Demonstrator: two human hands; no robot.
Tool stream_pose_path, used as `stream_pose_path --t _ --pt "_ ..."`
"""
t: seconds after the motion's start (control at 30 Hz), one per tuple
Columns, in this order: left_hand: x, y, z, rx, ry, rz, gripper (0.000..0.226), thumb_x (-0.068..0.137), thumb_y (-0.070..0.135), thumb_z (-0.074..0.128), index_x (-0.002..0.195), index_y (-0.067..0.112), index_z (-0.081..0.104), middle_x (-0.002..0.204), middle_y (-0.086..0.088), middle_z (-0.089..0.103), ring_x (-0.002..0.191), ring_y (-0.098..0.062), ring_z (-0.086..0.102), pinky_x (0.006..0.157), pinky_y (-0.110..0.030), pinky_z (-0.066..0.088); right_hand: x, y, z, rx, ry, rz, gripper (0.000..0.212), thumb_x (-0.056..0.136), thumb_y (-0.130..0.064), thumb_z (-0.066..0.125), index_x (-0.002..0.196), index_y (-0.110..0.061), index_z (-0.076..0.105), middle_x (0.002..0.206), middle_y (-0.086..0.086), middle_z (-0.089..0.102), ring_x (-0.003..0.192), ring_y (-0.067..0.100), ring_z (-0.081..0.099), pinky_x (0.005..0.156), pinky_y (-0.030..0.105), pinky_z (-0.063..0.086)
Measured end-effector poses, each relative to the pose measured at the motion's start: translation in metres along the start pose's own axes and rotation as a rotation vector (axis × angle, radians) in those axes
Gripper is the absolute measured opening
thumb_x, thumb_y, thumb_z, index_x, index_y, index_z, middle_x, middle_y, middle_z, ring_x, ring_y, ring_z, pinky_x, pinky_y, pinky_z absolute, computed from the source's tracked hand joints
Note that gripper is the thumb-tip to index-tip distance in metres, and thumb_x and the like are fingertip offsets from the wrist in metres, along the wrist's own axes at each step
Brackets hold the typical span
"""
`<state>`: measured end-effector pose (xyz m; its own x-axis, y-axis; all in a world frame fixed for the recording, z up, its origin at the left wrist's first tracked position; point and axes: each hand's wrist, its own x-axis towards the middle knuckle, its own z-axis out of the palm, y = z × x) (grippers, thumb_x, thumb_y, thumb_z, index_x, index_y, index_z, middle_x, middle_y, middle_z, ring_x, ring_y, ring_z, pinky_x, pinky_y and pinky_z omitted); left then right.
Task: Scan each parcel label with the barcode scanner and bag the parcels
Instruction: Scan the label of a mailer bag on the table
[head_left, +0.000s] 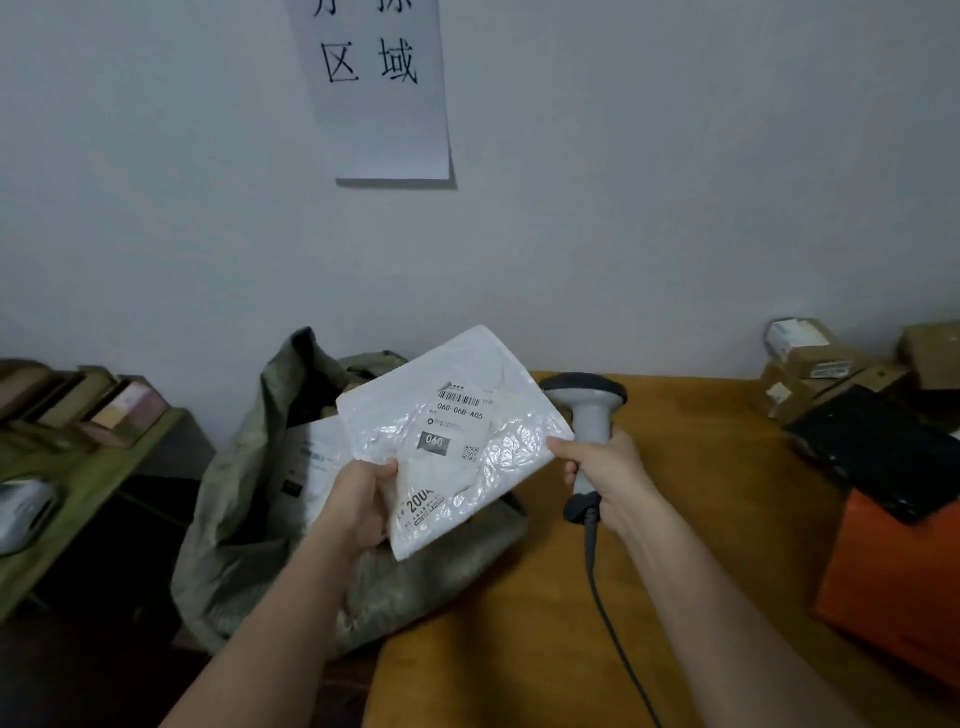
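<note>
My left hand (361, 501) grips the lower left corner of a white plastic parcel (457, 436) and holds it up, label facing me. The label's barcode (459, 399) sits near the parcel's top. My right hand (605, 478) is curled round the handle of a grey barcode scanner (584, 402), and its fingertips touch the parcel's right edge. The scanner's head sits behind that edge, and its cable (605, 597) trails down toward me. Below the parcel stands an open grey-green sack (244, 519) with another white parcel (311, 462) inside.
An orange-yellow table (701, 545) runs to the right. It carries an orange box (893, 582), a black bag (878, 447) and several cardboard boxes (810, 364) at the wall. A green shelf (78, 478) with boxes stands at the left. A paper sign (379, 88) hangs on the wall.
</note>
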<state>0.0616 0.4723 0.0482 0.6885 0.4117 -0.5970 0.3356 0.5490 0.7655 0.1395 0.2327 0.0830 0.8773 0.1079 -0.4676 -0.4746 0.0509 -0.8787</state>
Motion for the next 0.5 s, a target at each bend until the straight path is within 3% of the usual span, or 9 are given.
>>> stream_pose_path --t 0.07,0.13,0.2,0.27,0.37,0.43,0.5 --pt "0.018 0.011 -0.03 0.022 0.198 0.134 0.024 0.089 0.003 0.049 0.107 0.012 0.061 0.105 -0.015 0.067 0.077 -0.024 0.062 0.062 -0.033 0.05 0.008 0.012 0.034 0.008 -0.009 -0.025 0.045 0.081 -0.002 0.077 0.119 -0.005 0.054 0.077 0.007 0.059 0.051 0.011 0.049 0.048 0.025 0.047" --pt "0.027 0.018 -0.059 0.13 0.419 0.275 0.028 0.086 0.0 0.046 0.107 0.01 0.062 0.109 -0.016 0.063 0.073 -0.022 0.058 0.061 -0.031 0.047 0.016 0.021 0.067 0.027 0.006 -0.033 0.042 0.081 -0.003 0.076 0.117 -0.009 0.053 0.077 0.006 0.059 0.051 0.01 0.049 0.049 0.025 0.047" --pt "0.03 0.019 -0.088 0.605 0.591 0.326 0.039 0.087 0.004 0.047 0.125 0.007 0.056 0.131 -0.019 0.052 0.09 -0.03 0.059 0.076 -0.037 0.048 0.024 0.03 0.095 0.028 0.042 -0.029 0.042 0.082 -0.005 0.076 0.116 -0.013 0.052 0.08 0.006 0.061 0.054 0.01 0.051 0.051 0.025 0.049" --pt "0.03 0.013 -0.113 1.095 0.683 0.298 0.05 0.087 0.011 0.052 0.137 0.009 0.044 0.147 -0.02 0.028 0.108 -0.045 0.053 0.088 -0.046 0.044 0.032 0.042 0.118 0.038 0.086 -0.028 0.046 0.082 -0.004 0.075 0.12 -0.015 0.052 0.088 0.007 0.064 0.061 0.013 0.055 0.057 0.028 0.052" --pt "0.03 0.006 -0.137 1.391 0.798 0.418 0.045 0.086 0.012 0.058 0.131 0.01 0.054 0.146 -0.021 0.019 0.11 -0.046 0.045 0.087 -0.049 0.041 0.036 0.061 0.139 0.051 0.195 -0.035 0.053 0.081 -0.002 0.073 0.126 -0.016 0.049 0.106 0.005 0.064 0.089 0.021 0.063 0.083 0.038 0.055" --pt "0.034 0.004 -0.149 1.497 0.878 0.454 0.03 0.088 0.023 0.063 0.116 0.013 0.064 0.147 -0.017 0.017 0.115 -0.042 0.032 0.094 -0.051 0.031 0.037 0.071 0.147 0.039 0.245 -0.036 0.048 0.083 -0.003 0.072 0.121 -0.019 0.048 0.105 0.001 0.061 0.095 0.022 0.061 0.087 0.037 0.051" --pt "0.036 0.005 -0.157 1.495 0.917 0.366 0.031 0.087 0.031 0.066 0.113 0.016 0.063 0.154 -0.012 0.005 0.12 -0.039 0.023 0.099 -0.053 0.026 0.038 0.079 0.156 0.019 0.262 -0.05 0.043 0.083 -0.003 0.072 0.115 -0.019 0.047 0.105 0.003 0.061 0.096 0.024 0.061 0.087 0.037 0.051"
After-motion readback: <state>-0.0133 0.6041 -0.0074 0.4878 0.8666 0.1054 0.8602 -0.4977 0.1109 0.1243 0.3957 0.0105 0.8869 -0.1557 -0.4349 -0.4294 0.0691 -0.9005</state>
